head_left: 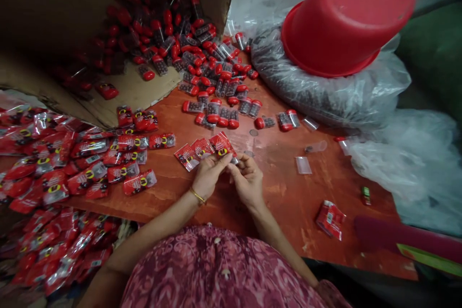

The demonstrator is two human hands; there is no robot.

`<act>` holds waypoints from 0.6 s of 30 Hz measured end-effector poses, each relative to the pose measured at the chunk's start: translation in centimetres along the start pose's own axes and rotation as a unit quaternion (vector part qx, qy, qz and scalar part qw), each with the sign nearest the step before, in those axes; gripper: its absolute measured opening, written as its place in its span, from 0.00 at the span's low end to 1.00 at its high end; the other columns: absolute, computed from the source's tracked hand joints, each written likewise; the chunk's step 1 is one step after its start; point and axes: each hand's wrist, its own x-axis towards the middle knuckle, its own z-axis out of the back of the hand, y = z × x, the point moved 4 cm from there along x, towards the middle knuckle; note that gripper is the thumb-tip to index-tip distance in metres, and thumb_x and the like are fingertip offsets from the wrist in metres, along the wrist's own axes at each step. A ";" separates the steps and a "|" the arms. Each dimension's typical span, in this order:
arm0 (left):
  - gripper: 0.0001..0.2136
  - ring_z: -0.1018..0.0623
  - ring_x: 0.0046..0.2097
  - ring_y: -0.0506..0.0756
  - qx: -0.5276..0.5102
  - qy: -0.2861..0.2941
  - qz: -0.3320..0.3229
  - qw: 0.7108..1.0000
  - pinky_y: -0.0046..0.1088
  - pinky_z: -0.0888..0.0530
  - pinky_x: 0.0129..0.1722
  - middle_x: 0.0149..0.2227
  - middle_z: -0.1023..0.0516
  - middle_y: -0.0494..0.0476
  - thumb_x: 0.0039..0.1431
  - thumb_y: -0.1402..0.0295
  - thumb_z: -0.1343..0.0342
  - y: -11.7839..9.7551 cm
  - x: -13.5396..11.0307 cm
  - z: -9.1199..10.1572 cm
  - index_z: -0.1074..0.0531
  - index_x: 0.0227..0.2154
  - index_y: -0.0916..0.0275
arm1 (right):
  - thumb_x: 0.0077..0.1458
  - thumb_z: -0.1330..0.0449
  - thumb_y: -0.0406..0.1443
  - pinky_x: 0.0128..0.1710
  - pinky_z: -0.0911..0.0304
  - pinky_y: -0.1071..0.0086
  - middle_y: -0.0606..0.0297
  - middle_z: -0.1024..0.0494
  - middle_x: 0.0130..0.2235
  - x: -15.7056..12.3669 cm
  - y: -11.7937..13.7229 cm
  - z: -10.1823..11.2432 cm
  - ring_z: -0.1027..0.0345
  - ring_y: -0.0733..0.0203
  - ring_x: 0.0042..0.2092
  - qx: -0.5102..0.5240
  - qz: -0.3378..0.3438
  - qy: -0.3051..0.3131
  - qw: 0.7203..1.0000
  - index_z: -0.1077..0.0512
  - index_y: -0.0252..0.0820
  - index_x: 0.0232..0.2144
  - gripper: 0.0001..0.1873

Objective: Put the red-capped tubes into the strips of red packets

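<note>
My left hand (208, 178) pinches a red printed packet (221, 142) near its lower edge, thumb on top. My right hand (248, 182) has its fingers closed at the packet's lower right end, where a bit of clear plastic shows; what exactly lies inside its fingertips is hidden. Beside my left hand, two similar red packets (187, 156) overlap on the orange-red table (166, 216). Just beyond the hands lie clear tubes with red caps (224, 116), filled with small dark pieces.
A cardboard box (144, 87) spills many red-capped tubes at the back left. Filled red packets (90, 173) pile up on the left. A red tub (346, 19) sits upside down on a plastic bag (325, 101). A loose red packet (330, 219) lies right.
</note>
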 end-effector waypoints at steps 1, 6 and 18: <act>0.13 0.31 0.20 0.46 0.000 0.008 0.016 1.000 0.22 0.33 0.24 0.18 0.28 0.49 0.40 0.59 0.36 0.2 -0.1 0.0 0.27 0.20 0.66 | 0.47 0.38 0.42 0.14 0.46 0.78 0.74 0.31 0.22 0.2 -0.3 0.0 0.44 0.72 0.17 0.005 -0.002 -0.001 1.000 0.35 0.44 0.34 0.14; 0.10 0.25 0.25 0.48 -0.039 -0.003 0.128 0.991 0.23 0.29 0.30 0.22 0.23 0.52 0.40 0.64 0.35 0.0 -0.4 0.9 0.26 0.22 0.66 | 0.45 0.37 0.46 0.21 0.43 0.74 0.74 0.35 0.19 2.1 0.1 -0.5 0.43 0.69 0.20 -0.149 0.102 0.039 0.983 0.34 0.43 0.31 0.16; 0.19 0.23 0.42 0.51 -0.089 -0.288 -0.122 0.946 0.27 0.28 0.45 0.37 0.21 0.57 0.55 0.51 0.53 -9.9 0.1 10.6 0.28 0.27 0.62 | 0.57 0.52 0.44 0.46 0.47 0.51 0.44 0.33 0.53 10.8 -0.3 5.6 0.45 0.41 0.53 -0.664 0.129 -0.042 0.735 0.35 0.32 0.50 0.25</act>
